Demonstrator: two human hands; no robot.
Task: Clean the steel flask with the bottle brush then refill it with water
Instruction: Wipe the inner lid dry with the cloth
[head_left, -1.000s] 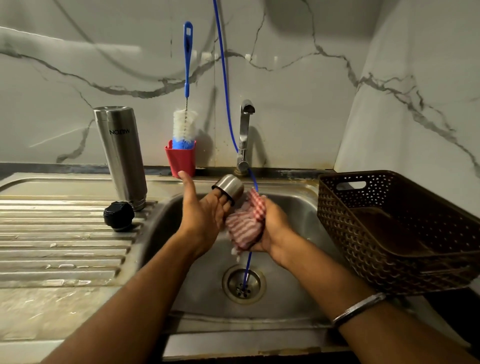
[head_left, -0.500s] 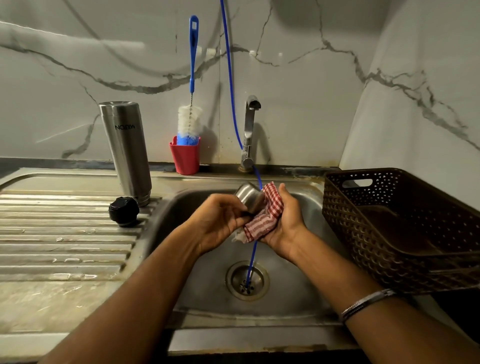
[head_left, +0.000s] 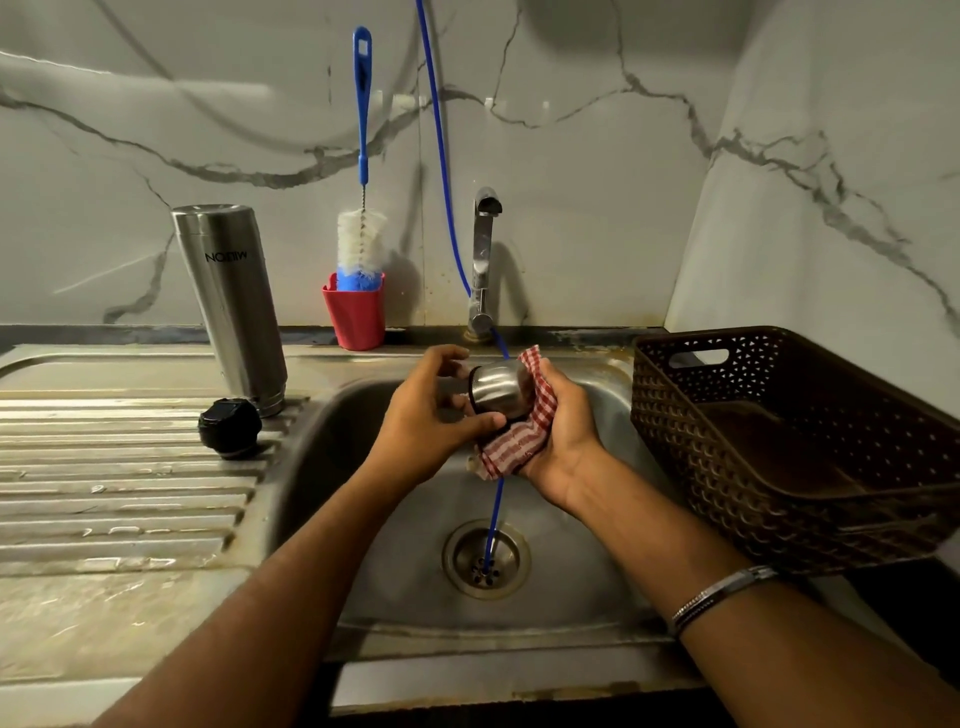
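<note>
Over the sink (head_left: 332, 415), the left hand (head_left: 426, 415) grips a steel cap (head_left: 498, 387) with curled fingers, thumb beneath it, while the right hand (head_left: 566, 421) cups a red-checked cloth (head_left: 519, 441) against the cap's far side. The flask (head_left: 231, 306), brushed steel and inverted with its lettering upside down, stands on the drainboard (head_left: 114, 467) beside a black stopper (head_left: 228, 427). The brush (head_left: 362, 228) stands upright in a red cup (head_left: 356, 317) by the tap (head_left: 483, 249).

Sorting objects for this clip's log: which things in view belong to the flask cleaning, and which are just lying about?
Job:
steel flask
bottle brush
steel cap, left hand
checked cloth, right hand
black stopper
tap

Lying about:
brown basket
red cup
</note>
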